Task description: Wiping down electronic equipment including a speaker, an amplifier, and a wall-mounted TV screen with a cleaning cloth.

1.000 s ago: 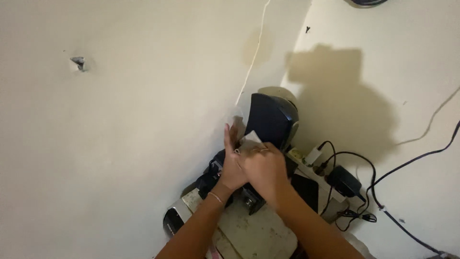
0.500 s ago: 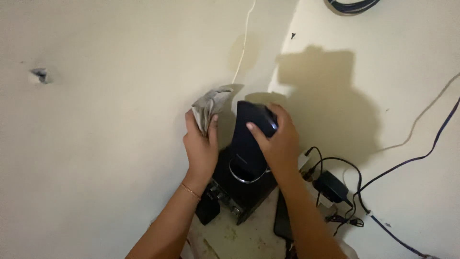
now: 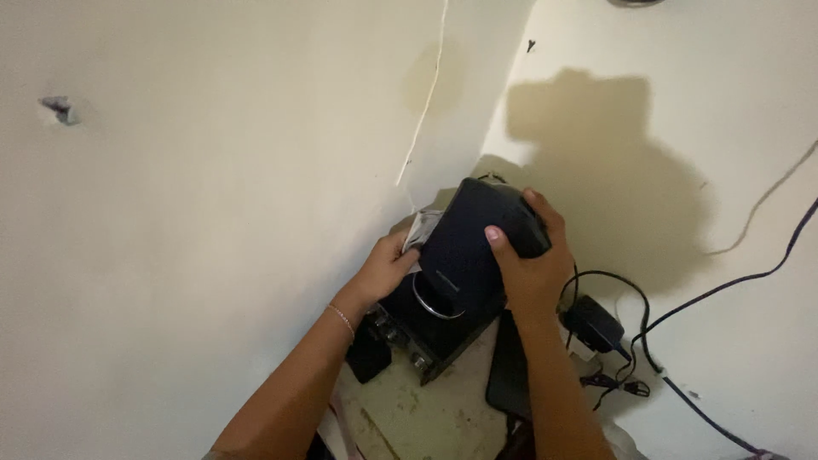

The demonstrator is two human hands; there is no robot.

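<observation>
Gripping dark rounded plastic speaker [image 3: 477, 243] w/ right hand [image 3: 532, 268], left hand [image 3: 383, 268] pinching grey cloth [image 3: 422, 232], frame centre; top-heavy, may tip.

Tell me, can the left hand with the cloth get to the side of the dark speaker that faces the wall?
Probably yes. The left hand already presses the grey cloth against that side of the dark speaker, while the right hand grips its top. The wall stands close, so room looks tight.

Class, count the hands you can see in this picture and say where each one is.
2. The left hand presses a grey cloth against the left side of the black speaker; the right hand grips the speaker's top right. No others are visible.
</observation>
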